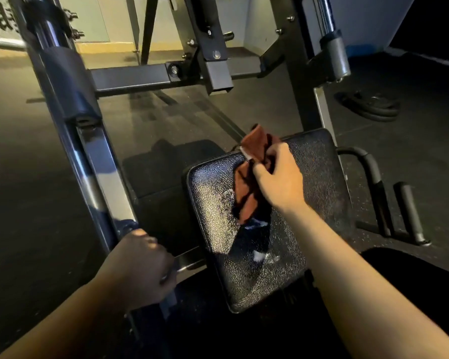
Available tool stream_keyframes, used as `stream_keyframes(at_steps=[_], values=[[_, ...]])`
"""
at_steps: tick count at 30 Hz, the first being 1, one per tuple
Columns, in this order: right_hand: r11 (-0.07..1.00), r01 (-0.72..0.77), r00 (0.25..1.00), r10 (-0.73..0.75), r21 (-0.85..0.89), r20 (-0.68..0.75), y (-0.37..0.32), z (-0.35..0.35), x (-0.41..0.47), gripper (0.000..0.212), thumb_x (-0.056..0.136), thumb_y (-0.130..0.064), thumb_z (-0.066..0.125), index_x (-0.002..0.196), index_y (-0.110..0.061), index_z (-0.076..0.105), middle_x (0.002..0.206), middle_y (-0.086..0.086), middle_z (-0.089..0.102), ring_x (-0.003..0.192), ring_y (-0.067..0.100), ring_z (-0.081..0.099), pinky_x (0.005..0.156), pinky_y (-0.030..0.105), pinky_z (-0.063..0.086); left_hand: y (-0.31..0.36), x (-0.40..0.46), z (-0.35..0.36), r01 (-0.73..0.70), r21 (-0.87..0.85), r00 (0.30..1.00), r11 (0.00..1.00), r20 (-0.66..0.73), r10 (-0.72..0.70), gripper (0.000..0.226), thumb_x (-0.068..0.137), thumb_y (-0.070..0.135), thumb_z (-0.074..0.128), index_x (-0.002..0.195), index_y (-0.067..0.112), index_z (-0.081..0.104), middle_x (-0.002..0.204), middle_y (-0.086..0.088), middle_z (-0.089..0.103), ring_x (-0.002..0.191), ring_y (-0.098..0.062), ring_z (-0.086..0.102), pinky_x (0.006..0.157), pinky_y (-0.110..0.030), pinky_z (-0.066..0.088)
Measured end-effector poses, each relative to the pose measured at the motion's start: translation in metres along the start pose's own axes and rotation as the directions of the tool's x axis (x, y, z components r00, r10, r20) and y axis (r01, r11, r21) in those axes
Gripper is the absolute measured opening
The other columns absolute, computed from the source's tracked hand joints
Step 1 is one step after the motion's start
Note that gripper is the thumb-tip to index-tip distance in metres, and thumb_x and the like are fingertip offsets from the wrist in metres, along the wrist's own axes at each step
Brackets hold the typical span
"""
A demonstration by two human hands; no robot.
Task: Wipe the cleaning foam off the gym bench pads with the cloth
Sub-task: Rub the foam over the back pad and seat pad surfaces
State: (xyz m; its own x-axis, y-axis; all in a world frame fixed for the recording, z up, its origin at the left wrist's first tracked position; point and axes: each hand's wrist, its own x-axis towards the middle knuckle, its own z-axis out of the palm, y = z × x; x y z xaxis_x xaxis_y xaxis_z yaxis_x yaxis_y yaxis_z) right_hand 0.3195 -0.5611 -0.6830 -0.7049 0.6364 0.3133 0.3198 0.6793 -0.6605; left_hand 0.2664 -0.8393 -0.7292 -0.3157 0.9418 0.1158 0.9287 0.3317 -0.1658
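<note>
A dark steel gym machine frame (166,76) with a crossbar and slanted uprights fills the upper and left part of the view, standing on a dark rubber floor (24,164). A polished metal rail (99,172) of it slants down from the upper left toward the lower middle. To the right of that rail lies the black, grained vinyl bench pad (309,182), a rounded rectangle whose long axis runs from near the viewer up and slightly right; its far end points toward the frame's right upright. Black curved handles (373,172) sit just beside the pad on its right, and a black weight plate (371,107) lies on the floor well beyond.

The rust-brown crumpled cloth (249,177) lies on the far-left part of the pad, its long axis running roughly along the pad, one end pointing up and away, the other trailing toward the viewer. The right hand (280,180) grips the cloth, fingers curled round its upper part. The left hand (143,265) is curled round the lower end of the polished rail, holding it.

Thin white foam streaks (262,256) remain on the pad nearer the viewer, below the cloth's trailing end.
</note>
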Motion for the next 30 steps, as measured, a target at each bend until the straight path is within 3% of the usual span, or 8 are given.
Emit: stream_keyframes(at_steps=[3, 7, 10, 13, 18, 22, 26, 30], values=[[0.995, 0.063, 0.998, -0.062, -0.071, 0.011, -0.015, 0.022, -0.047, 0.057, 0.082, -0.039, 0.054, 0.135, -0.021, 0.04, 0.118, 0.005, 0.057, 0.103, 0.026, 0.056, 0.085, 0.037, 0.043, 0.002, -0.001, -0.001, 0.012, -0.006, 1.0, 1.0, -0.009, -0.012, 0.033, 0.071, 0.041, 0.045, 0.042, 0.025, 0.049, 0.039, 0.007, 0.046, 0.039, -0.012, 0.048, 0.052, -0.025, 0.042], [0.933, 0.121, 0.967, -0.187, -0.339, -0.172, -0.003, 0.053, -0.105, 0.056, 0.093, -0.048, 0.04, 0.138, -0.015, 0.049, 0.123, 0.014, 0.05, 0.116, 0.034, 0.047, 0.096, 0.049, 0.037, 0.002, -0.001, 0.002, 0.007, -0.005, 1.0, 1.0, -0.022, -0.007, 0.032, 0.071, 0.041, 0.045, 0.044, 0.025, 0.05, 0.04, 0.008, 0.046, 0.039, -0.013, 0.047, 0.054, -0.024, 0.042], [0.877, 0.396, 0.897, -0.432, -0.271, -0.088, 0.005, 0.056, -0.105, 0.057, 0.097, -0.046, 0.041, 0.143, -0.014, 0.043, 0.146, 0.015, 0.035, 0.142, 0.033, 0.026, 0.115, 0.053, 0.018, 0.001, -0.001, 0.005, -0.008, -0.01, 0.999, 1.0, -0.045, 0.008, 0.033, 0.074, 0.042, 0.045, 0.045, 0.026, 0.049, 0.041, 0.01, 0.044, 0.04, -0.01, 0.043, 0.053, -0.023, 0.037], [0.839, 0.493, 0.848, -0.523, -0.23, -0.087, -0.01, 0.058, -0.067, 0.05, 0.098, -0.038, 0.043, 0.143, -0.016, 0.044, 0.15, 0.014, 0.036, 0.143, 0.032, 0.024, 0.117, 0.048, 0.013, -0.002, -0.001, 0.005, -0.027, -0.011, 0.998, 1.0, -0.056, 0.027, 0.033, 0.077, 0.043, 0.044, 0.047, 0.029, 0.047, 0.043, 0.012, 0.042, 0.043, -0.005, 0.032, 0.053, -0.022, 0.033], [0.928, 0.347, 0.875, -0.373, -0.136, -0.309, -0.012, 0.056, 0.01, 0.034, 0.097, -0.02, 0.047, 0.125, -0.007, 0.062, 0.138, 0.016, 0.051, 0.134, 0.033, 0.041, 0.114, 0.048, 0.028, -0.005, -0.001, 0.009, -0.032, -0.03, 0.999, 0.999, -0.023, 0.031, 0.034, 0.079, 0.046, 0.044, 0.05, 0.029, 0.05, 0.045, 0.014, 0.045, 0.045, -0.006, 0.046, 0.059, -0.027, 0.045], [0.949, 0.314, 0.878, -0.302, -0.031, -0.372, -0.004, 0.061, -0.02, 0.037, 0.094, -0.009, 0.045, 0.129, -0.004, 0.058, 0.141, 0.018, 0.047, 0.133, 0.032, 0.041, 0.116, 0.035, 0.026, -0.003, -0.001, 0.006, -0.009, -0.036, 1.0, 0.999, -0.02, 0.009, 0.034, 0.078, 0.045, 0.044, 0.049, 0.028, 0.049, 0.045, 0.013, 0.046, 0.045, -0.007, 0.047, 0.058, -0.029, 0.046], [0.952, 0.305, 0.926, -0.303, -0.027, -0.225, 0.01, 0.068, -0.094, 0.061, 0.08, 0.001, 0.043, 0.14, -0.006, 0.047, 0.151, 0.015, 0.033, 0.142, 0.031, 0.026, 0.119, 0.038, 0.017, 0.0, 0.0, 0.002, 0.001, -0.01, 1.0, 1.0, -0.002, -0.001, 0.033, 0.077, 0.043, 0.044, 0.047, 0.028, 0.044, 0.043, 0.012, 0.043, 0.043, -0.008, 0.043, 0.058, -0.027, 0.043], [0.919, 0.304, 0.948, -0.319, -0.25, -0.02, 0.028, 0.071, -0.169, 0.072, 0.075, -0.011, 0.042, 0.147, -0.014, 0.035, 0.154, 0.012, 0.027, 0.145, 0.03, 0.019, 0.113, 0.048, 0.022, 0.004, 0.0, -0.001, 0.022, 0.029, 0.998, 0.999, 0.055, -0.024, 0.031, 0.071, 0.037, 0.05, 0.044, 0.022, 0.048, 0.041, 0.007, 0.047, 0.04, -0.014, 0.047, 0.055, -0.027, 0.044]])
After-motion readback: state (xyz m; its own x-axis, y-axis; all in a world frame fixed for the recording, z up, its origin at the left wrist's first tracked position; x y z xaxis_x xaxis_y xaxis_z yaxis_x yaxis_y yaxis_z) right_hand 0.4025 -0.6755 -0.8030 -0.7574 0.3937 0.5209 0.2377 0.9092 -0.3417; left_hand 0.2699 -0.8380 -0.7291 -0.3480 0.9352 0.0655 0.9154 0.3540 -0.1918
